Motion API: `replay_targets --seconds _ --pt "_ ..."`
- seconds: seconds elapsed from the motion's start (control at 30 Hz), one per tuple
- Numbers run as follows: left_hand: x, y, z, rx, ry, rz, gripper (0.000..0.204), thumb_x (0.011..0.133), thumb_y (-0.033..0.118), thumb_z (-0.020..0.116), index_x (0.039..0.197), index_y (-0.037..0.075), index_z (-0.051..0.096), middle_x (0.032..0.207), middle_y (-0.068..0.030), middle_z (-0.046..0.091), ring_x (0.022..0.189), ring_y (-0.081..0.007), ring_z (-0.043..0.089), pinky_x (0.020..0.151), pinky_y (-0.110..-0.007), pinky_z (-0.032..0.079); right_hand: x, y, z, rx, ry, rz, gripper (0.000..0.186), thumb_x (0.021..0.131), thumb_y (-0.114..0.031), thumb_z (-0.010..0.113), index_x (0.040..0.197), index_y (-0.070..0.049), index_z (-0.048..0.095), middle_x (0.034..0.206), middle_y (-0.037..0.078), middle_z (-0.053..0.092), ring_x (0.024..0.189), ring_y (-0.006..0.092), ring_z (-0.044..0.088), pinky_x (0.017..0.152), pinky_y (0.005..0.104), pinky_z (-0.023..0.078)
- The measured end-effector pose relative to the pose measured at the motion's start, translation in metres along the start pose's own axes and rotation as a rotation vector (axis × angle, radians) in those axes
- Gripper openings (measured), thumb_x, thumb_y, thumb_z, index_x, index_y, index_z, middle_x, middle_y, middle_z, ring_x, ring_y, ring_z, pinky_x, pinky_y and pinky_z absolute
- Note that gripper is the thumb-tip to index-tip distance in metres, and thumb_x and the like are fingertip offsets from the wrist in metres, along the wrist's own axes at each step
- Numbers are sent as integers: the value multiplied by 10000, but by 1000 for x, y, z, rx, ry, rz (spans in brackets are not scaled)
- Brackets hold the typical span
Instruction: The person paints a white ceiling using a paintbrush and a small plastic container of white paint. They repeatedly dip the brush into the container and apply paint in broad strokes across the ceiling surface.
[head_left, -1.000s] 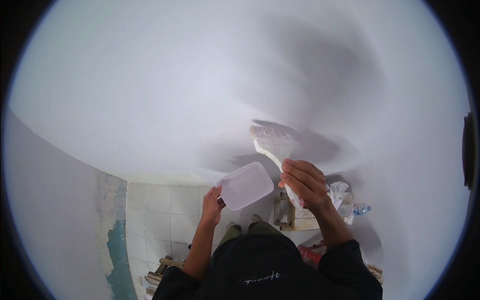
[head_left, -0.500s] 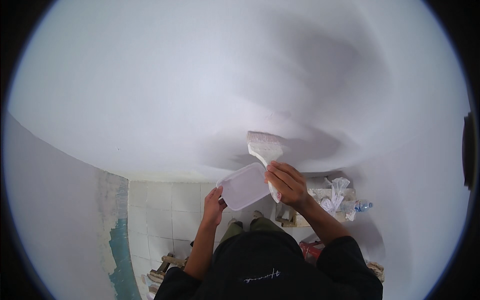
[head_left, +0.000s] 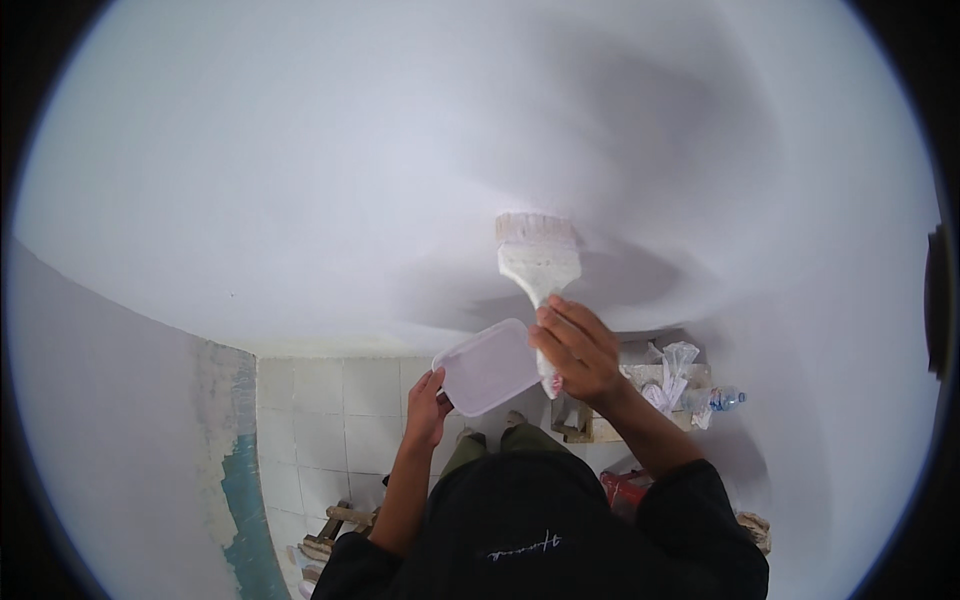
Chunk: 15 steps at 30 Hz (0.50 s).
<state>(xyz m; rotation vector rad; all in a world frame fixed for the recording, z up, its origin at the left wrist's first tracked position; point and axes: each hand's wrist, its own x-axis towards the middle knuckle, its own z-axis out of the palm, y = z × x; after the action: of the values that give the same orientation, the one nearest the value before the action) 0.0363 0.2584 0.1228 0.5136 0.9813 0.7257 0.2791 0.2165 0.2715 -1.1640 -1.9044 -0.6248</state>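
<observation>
My right hand (head_left: 580, 350) is closed round the handle of a wide white paintbrush (head_left: 540, 262). The brush points upward, its bristles against or very close to the pale wall (head_left: 360, 180). Lower and to the left, my left hand (head_left: 427, 408) grips the edge of a shallow, pale plastic tray with rounded corners (head_left: 488, 368). A thin layer of whitish paint seems to cover the tray's inside. The tray's right edge lies just beside the brush handle and partly behind my right fingers.
Right of my legs stands a paint-spattered wooden bench (head_left: 605, 430) with a crumpled plastic bag (head_left: 677, 375) and a clear bottle (head_left: 725, 398). A red object (head_left: 623, 490) sits nearer. Wooden pieces (head_left: 340, 525) lie at lower left on the tiled floor (head_left: 370, 400). The left wall has a peeling teal patch (head_left: 245, 500).
My right hand has moved the brush upward along the wall, turning its head a little more upright. The tray in my left hand has risen only slightly.
</observation>
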Motion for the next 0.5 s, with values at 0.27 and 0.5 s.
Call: replay_targets --seconds 0.27,0.5 --pt "-2 -8 -11 12 27 -7 377 1016 284 578 1263 -1 563 1149 -81 644 959 -205 667 850 -352 551 -9 -8 4 113 -64 101 289 723 -41 742 1010 -29 709 1091 129 679 1039 310 677 861 407 591" --pt "-8 -4 -1 7 13 10 369 1018 284 575 1256 2 567 1144 -76 650 962 -196 667 858 -343 547 6 3 -3 34 -15 -24 273 737 -34 737 1007 -19 705 1079 126 677 1035 316 677 833 406 595"
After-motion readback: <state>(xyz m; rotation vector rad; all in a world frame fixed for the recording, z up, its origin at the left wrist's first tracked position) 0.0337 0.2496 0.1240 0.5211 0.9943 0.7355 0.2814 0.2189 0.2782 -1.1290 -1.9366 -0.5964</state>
